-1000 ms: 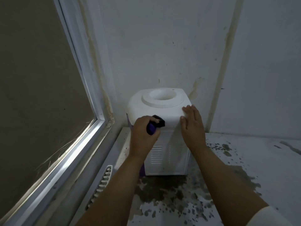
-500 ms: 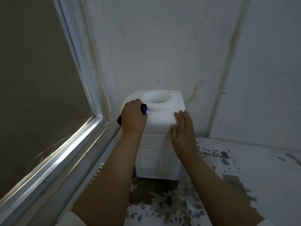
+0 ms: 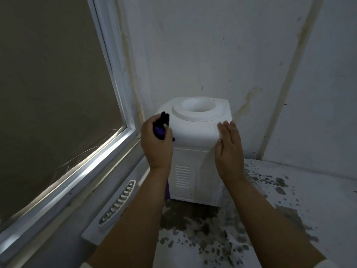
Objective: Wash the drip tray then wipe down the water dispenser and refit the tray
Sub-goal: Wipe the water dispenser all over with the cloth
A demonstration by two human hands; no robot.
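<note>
A white water dispenser [image 3: 197, 151] stands mid-frame on a stained worktop [image 3: 289, 209] in a wall corner. The left hand [image 3: 156, 144] grips a dark purple cloth [image 3: 161, 126] at its upper left edge. The right hand [image 3: 229, 149] rests flat, fingers [image 3: 225, 130] extended, on its right side. A slotted drip tray [image 3: 117, 203] lies at lower left beside the window.

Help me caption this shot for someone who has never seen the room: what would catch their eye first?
The white water dispenser stands in the corner against the wall, its bottle well open on top. Both hands are on it: the left hand presses a dark purple cloth to its upper left edge, and the right hand lies flat on its right side. In front, the white counter is blotched with dark patches.
</note>
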